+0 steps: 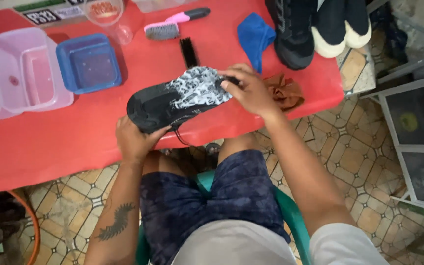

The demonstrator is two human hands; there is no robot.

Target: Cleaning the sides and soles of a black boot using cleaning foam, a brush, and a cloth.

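The left hand (134,140) grips the heel end of a black shoe insole (177,100), fingers curled under it and thumb along its edge, holding it tilted over the near edge of the red counter (50,142). The right hand (250,91) is closed on something small and dark at the toe end, pressed against the insole's white, lathered half; it looks like a brush or scrubber, though the fingers hide most of it. The heel half shows bare black, so the scrubbing seems partway along, with foam covering only the front portion. Working the rest would call for steady support from the left hand while the right presses along the surface toward the heel, keeping the insole from flexing or slipping off the counter edge. Just beyond the insole lies a black brush (188,52), and farther back a pink-handled brush (170,25). A blue cloth (254,35) and a crumpled brown cloth (284,92) lie near the right hand. A blue tub (89,64) and clear plastic containers (23,73) sit to the left, with dark shoes (315,27) at the far right corner.
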